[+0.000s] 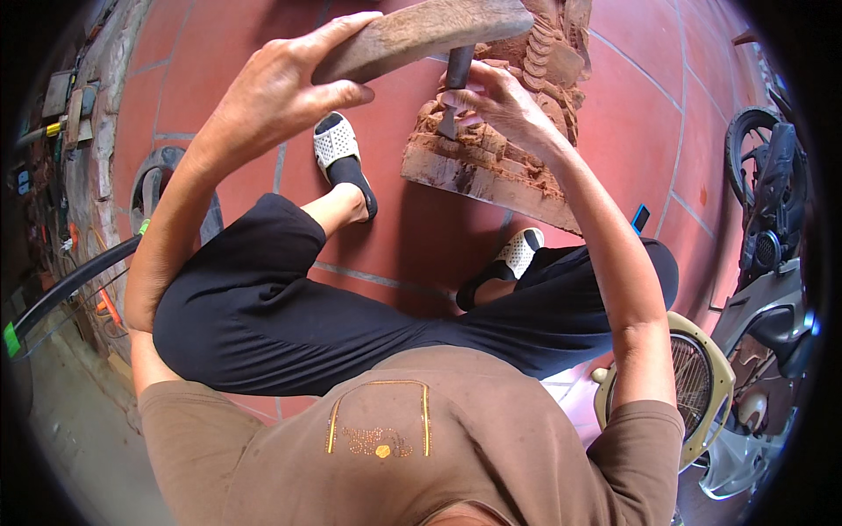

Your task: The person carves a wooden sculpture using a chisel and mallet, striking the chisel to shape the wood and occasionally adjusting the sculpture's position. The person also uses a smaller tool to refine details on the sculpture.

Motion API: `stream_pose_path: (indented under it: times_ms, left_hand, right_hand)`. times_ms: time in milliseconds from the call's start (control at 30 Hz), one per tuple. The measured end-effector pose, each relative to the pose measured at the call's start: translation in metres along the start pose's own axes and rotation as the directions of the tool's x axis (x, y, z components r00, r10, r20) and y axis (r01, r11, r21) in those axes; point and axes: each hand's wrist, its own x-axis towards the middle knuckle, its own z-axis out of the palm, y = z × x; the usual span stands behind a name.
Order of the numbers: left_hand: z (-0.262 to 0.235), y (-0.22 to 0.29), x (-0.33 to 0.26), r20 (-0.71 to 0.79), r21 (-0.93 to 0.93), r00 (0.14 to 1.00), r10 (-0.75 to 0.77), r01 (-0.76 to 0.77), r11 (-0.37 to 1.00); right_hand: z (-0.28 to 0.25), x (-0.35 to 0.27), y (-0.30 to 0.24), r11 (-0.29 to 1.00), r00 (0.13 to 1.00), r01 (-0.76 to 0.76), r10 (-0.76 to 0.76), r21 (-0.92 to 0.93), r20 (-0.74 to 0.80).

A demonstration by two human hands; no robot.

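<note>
My left hand (274, 92) is closed round one end of a thick wooden mallet (421, 37), a worn, bar-shaped piece. Its far end lies over the top of a chisel (458, 70); whether the two touch I cannot tell. My right hand (504, 101) grips the chisel, its fingers wrapped about the dark shaft. The chisel stands nearly upright, its flat blade down against a reddish-brown wood carving (491, 167). That block has rough, deep-cut relief and a scale-like row of rounded shapes towards its far end. A plain sawn face shows on its near side.
Red floor tiles (640, 114) surround the carving. My sandalled feet (338, 145) rest close to its near side. A round fan (693, 386) stands by my right elbow, with a motorbike (763, 193) beyond. Tools and odds and ends (74, 114) line the left edge.
</note>
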Motion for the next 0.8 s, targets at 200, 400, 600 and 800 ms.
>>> stream_pose_path:
  times_ms: [200, 400, 600, 800]
  left_hand:
    - [-0.009, 0.024, 0.009, -0.133, -0.457, 0.989, -0.059, -0.008, 0.890]
    - [-0.002, 0.001, 0.006, -0.065, 0.069, 0.998, 0.018, -0.013, 0.998]
    - [-0.001, -0.008, 0.008, -0.115, -0.128, 0.993, 0.019, -0.034, 0.991]
    - [-0.006, -0.005, 0.003, -0.056, 0.027, 0.998, -0.027, 0.029, 0.999]
  right_hand:
    - [-0.004, -0.004, 0.000, 0.996, 0.998, 0.058, -0.059, -0.070, -0.014]
    - [0.002, 0.001, -0.008, 0.989, 0.999, -0.040, 0.041, -0.142, 0.009]
    - [-0.002, 0.000, -0.004, 0.991, 1.000, 0.000, 0.003, -0.136, 0.020]
    - [-0.009, 0.000, -0.007, 0.996, 0.998, -0.051, 0.054, -0.079, 0.043]
